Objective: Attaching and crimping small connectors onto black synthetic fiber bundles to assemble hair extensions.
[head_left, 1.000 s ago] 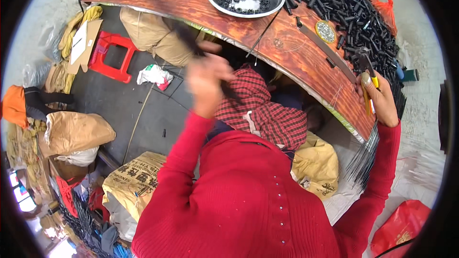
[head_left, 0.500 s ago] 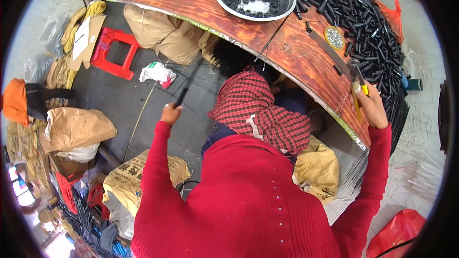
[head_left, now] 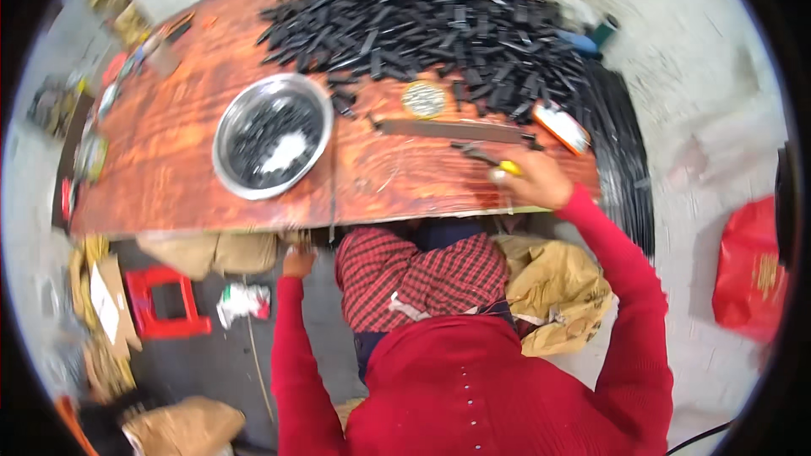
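My right hand (head_left: pixel 543 179) is closed around a pair of pliers (head_left: pixel 481 155) with yellow-marked handles, low over the right part of the tabletop. The pliers' dark head points left, just below a long flat brown bar (head_left: pixel 448 129). My left hand (head_left: pixel 299 263) is down at the table's near edge, left of my lap. Motion smears its fingers, so whether it holds anything does not show. A thin dark rod (head_left: pixel 332 190) crosses the near edge close to that hand. Up the table from it stands a steel bowl (head_left: pixel 226 177) of small black parts with a white patch among them.
A big heap of black tubular pieces (head_left: pixel 422 25) covers the table's far side. Near it are a round tub of small silvery parts (head_left: pixel 423 100) and an orange-and-white box (head_left: pixel 562 127). Long black rods (head_left: pixel 623 152) hang over the right end. A red stool (head_left: pixel 201 326) stands on the floor at left.
My view has swung toward the table. My left hand, which held a black-handled rod over the floor, is now at the table's edge without that handle showing. The pliers remain in my right hand.
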Available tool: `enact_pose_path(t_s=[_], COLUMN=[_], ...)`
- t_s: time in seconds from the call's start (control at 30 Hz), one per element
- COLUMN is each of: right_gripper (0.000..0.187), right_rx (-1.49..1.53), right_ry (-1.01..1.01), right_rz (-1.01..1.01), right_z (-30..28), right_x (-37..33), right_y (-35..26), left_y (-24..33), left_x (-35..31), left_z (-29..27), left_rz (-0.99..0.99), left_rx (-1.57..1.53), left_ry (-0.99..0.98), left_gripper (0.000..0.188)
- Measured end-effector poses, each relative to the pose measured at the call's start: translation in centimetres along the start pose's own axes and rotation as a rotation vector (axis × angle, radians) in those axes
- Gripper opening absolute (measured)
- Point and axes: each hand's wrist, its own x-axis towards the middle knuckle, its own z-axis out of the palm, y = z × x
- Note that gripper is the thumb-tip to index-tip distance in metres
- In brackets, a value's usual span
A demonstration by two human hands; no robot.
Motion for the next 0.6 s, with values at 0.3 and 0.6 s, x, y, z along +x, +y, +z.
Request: enact_pose_path(t_s=[0.3,0.6], right_gripper=[0.056,0.025], right_rx=[-0.287,-0.239], right_ry=[0.231,0.553], right_rz=[0.078,0.278], right_z=[6.7,-1.4], right_x=[0.6,-1.8], right_y=[2.2,10.5], left_y=[9.8,21.0], left_x=[-4.6,-2.9], left_z=[-9.8,-19.7], left_rz=[-0.196,0.059], left_rx=[-0.992,-0.86], left_ry=[-0.381,-0.493], left_gripper=[0.052,0.04])
